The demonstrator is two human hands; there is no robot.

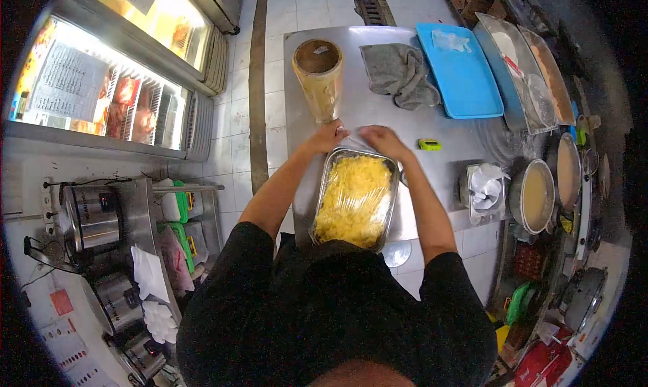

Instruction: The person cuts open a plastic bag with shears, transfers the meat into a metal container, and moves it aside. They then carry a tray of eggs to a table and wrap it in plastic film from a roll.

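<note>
A metal tray (317, 211) filled with yellow shredded food (356, 198) sits at the near edge of the steel table, with shiny cling film stretched over its top. Beyond it stands a large roll of cling film (322, 90) with a brown cardboard core. My left hand (328, 137) is closed on the film between the roll's base and the tray's far edge. Curled at the tray's far right corner, my right hand (383, 142) grips the same film, slightly blurred. A strip of clear film (354, 141) runs between both hands.
On the steel table (405, 132) lie a grey cloth (399, 73), a blue tray (460, 69) and a small yellow-green device (429, 144). A container with white utensils (486, 192) and a bowl of pale liquid (536, 196) stand right. Lit display fridges (101, 83) are left.
</note>
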